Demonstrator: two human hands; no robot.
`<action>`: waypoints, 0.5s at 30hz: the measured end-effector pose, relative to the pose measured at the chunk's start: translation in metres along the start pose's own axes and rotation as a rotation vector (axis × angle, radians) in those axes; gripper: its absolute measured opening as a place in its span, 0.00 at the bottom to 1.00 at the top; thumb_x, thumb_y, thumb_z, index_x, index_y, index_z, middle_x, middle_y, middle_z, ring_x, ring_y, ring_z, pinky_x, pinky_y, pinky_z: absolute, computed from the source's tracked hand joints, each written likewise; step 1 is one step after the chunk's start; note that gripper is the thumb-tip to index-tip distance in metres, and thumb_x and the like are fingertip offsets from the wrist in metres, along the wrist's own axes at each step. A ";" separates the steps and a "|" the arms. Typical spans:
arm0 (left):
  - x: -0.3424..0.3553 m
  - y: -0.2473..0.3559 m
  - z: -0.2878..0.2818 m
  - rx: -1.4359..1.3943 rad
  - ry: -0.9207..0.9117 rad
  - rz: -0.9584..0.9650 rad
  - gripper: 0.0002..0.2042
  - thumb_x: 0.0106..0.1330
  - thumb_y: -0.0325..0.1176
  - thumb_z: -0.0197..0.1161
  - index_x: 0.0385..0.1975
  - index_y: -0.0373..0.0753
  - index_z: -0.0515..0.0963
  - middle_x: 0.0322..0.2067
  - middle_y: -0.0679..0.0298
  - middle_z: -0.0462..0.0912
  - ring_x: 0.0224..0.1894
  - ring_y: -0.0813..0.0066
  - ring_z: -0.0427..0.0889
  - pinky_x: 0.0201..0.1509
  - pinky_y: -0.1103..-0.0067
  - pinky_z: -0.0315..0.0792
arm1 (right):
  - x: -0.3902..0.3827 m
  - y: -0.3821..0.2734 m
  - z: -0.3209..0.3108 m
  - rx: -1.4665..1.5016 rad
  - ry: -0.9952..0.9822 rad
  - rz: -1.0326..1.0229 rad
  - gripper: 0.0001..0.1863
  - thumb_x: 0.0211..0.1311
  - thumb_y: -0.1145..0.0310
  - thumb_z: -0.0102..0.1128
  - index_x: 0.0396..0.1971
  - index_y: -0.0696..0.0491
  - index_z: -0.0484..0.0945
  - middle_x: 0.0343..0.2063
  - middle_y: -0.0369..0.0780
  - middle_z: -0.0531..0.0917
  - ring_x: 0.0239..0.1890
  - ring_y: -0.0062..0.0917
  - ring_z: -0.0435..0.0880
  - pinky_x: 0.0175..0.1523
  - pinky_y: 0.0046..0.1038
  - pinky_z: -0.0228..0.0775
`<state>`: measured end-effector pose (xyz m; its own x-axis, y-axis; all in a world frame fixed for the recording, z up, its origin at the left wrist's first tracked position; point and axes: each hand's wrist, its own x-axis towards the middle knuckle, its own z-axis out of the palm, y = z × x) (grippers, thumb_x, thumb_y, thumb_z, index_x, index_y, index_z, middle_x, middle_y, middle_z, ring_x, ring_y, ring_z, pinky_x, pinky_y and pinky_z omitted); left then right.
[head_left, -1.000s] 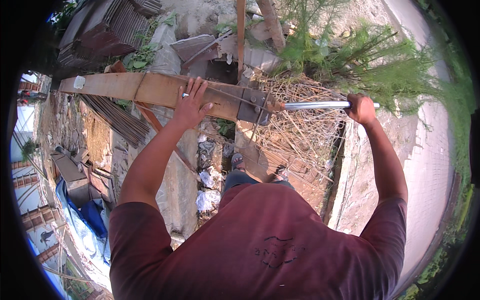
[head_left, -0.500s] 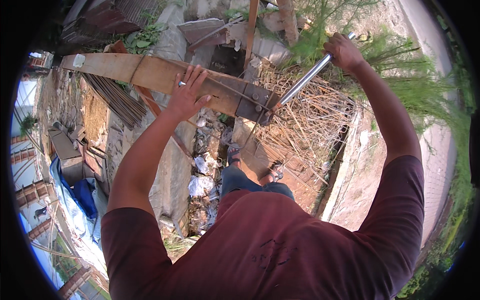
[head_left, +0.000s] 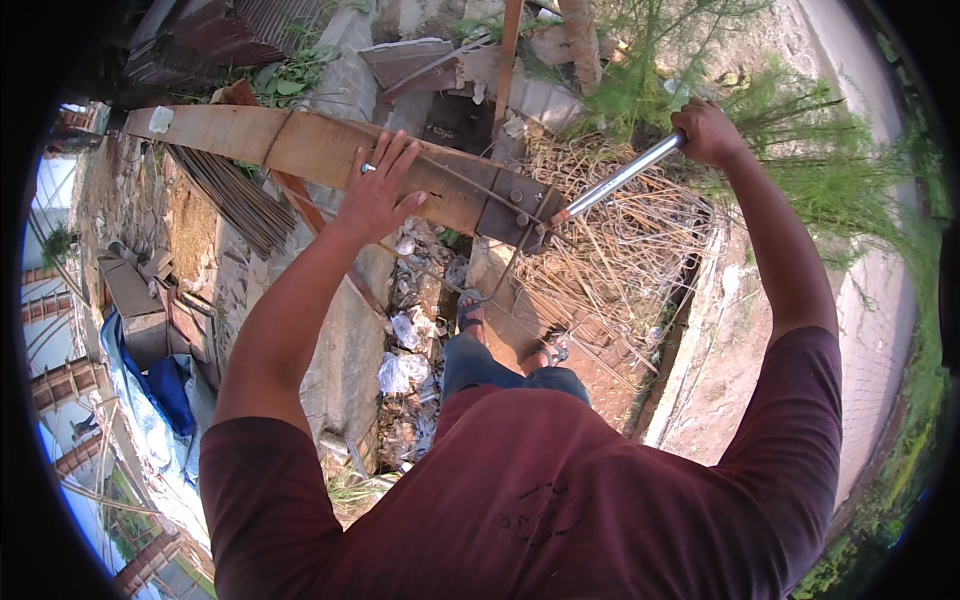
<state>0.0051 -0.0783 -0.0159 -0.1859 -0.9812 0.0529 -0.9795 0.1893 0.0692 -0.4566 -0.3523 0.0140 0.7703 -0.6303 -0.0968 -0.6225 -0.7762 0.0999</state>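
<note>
Timber (head_left: 225,130), brown and long, stretches before us from the upper left toward the middle, and its right end carries a dark metal plate (head_left: 493,222) with round studs (head_left: 517,196). Our left hand (head_left: 378,195) lies palm down on it, fingers a little spread and thumb held out, a ring (head_left: 368,168) on one finger. Our right hand (head_left: 708,132) is wrapped around the upper end of a silver pipe (head_left: 622,180), which slants down to the left; its rusty lower tip is at the plate's right edge. A thin rod (head_left: 460,178) runs along the timber from beside our left hand to the studs. Whether our palm presses on that rod we cannot tell. Beyond the plate, on the right, we see a tangled heap of bent rods (head_left: 600,260), with feathery green branches (head_left: 800,150) near our right hand. A bundle of straight rods (head_left: 225,200) lies below the timber on the left. We stand in sandals (head_left: 470,312) near crumpled white plastic (head_left: 403,372), and a blue tarp (head_left: 170,395) lies well apart at the far left.
</note>
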 end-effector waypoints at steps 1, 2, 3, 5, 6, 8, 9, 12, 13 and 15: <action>0.000 0.000 0.000 -0.005 0.001 0.005 0.34 0.66 0.55 0.49 0.68 0.47 0.50 0.70 0.59 0.47 0.73 0.59 0.41 0.70 0.52 0.38 | 0.001 0.009 0.002 -0.030 -0.116 0.046 0.02 0.46 0.74 0.58 0.22 0.52 0.77 0.23 0.40 0.78 0.37 0.34 0.77 0.48 0.35 0.68; -0.001 0.000 0.002 0.000 0.003 0.007 0.34 0.66 0.55 0.49 0.69 0.47 0.50 0.70 0.59 0.47 0.73 0.59 0.41 0.70 0.52 0.38 | 0.003 0.014 0.001 0.001 -0.202 0.097 0.04 0.44 0.75 0.57 0.23 0.52 0.77 0.23 0.41 0.80 0.36 0.35 0.79 0.49 0.36 0.69; -0.001 -0.001 0.003 0.005 0.004 0.010 0.34 0.66 0.55 0.49 0.69 0.47 0.50 0.70 0.59 0.46 0.73 0.59 0.41 0.70 0.52 0.38 | 0.003 0.016 0.002 -0.009 -0.127 0.102 0.03 0.44 0.75 0.58 0.23 0.53 0.77 0.24 0.41 0.80 0.36 0.35 0.79 0.48 0.36 0.69; -0.001 -0.003 0.005 0.010 -0.003 0.010 0.34 0.66 0.55 0.49 0.69 0.47 0.49 0.70 0.59 0.46 0.73 0.59 0.41 0.70 0.51 0.38 | 0.001 0.021 0.004 -0.028 0.020 0.117 0.03 0.45 0.75 0.58 0.23 0.53 0.78 0.25 0.41 0.81 0.35 0.36 0.79 0.48 0.37 0.69; 0.000 -0.003 0.004 0.012 -0.010 0.010 0.34 0.66 0.54 0.49 0.69 0.47 0.49 0.70 0.59 0.46 0.73 0.59 0.41 0.70 0.51 0.37 | 0.000 0.024 0.005 -0.033 0.162 0.048 0.03 0.46 0.75 0.59 0.23 0.53 0.78 0.24 0.41 0.81 0.34 0.36 0.79 0.47 0.37 0.69; -0.002 -0.004 0.003 0.011 -0.020 0.009 0.34 0.67 0.54 0.48 0.69 0.47 0.49 0.70 0.60 0.45 0.73 0.58 0.41 0.70 0.51 0.37 | 0.004 0.024 0.006 -0.018 0.209 0.021 0.02 0.47 0.74 0.60 0.24 0.53 0.78 0.24 0.41 0.80 0.34 0.36 0.79 0.46 0.37 0.69; -0.004 -0.004 0.004 0.006 -0.018 0.010 0.34 0.67 0.54 0.49 0.69 0.47 0.49 0.70 0.60 0.45 0.73 0.58 0.41 0.70 0.51 0.37 | 0.007 0.024 0.006 -0.018 0.233 0.011 0.02 0.47 0.74 0.60 0.24 0.53 0.78 0.24 0.41 0.80 0.34 0.36 0.79 0.46 0.36 0.69; -0.002 -0.004 0.004 -0.020 0.000 0.024 0.34 0.67 0.53 0.49 0.69 0.47 0.49 0.70 0.60 0.45 0.73 0.58 0.41 0.70 0.51 0.37 | 0.016 0.024 0.008 -0.042 0.214 0.005 0.02 0.48 0.73 0.60 0.24 0.53 0.78 0.23 0.41 0.80 0.35 0.36 0.79 0.45 0.37 0.69; -0.002 -0.003 0.004 -0.029 0.008 0.029 0.33 0.67 0.53 0.49 0.69 0.47 0.49 0.70 0.60 0.45 0.73 0.58 0.41 0.70 0.51 0.37 | 0.015 0.025 0.010 -0.040 0.209 0.004 0.02 0.48 0.74 0.60 0.24 0.53 0.78 0.23 0.41 0.79 0.34 0.36 0.79 0.45 0.37 0.69; -0.001 -0.003 0.003 -0.027 -0.004 0.028 0.33 0.67 0.53 0.49 0.69 0.47 0.49 0.70 0.60 0.46 0.73 0.58 0.41 0.70 0.51 0.37 | 0.024 0.026 0.012 -0.034 0.210 -0.015 0.03 0.49 0.76 0.58 0.24 0.53 0.79 0.23 0.42 0.79 0.33 0.36 0.78 0.44 0.36 0.70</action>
<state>0.0082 -0.0777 -0.0191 -0.2135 -0.9756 0.0510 -0.9714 0.2176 0.0949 -0.4557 -0.3878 0.0021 0.7933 -0.5989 0.1094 -0.6088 -0.7819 0.1340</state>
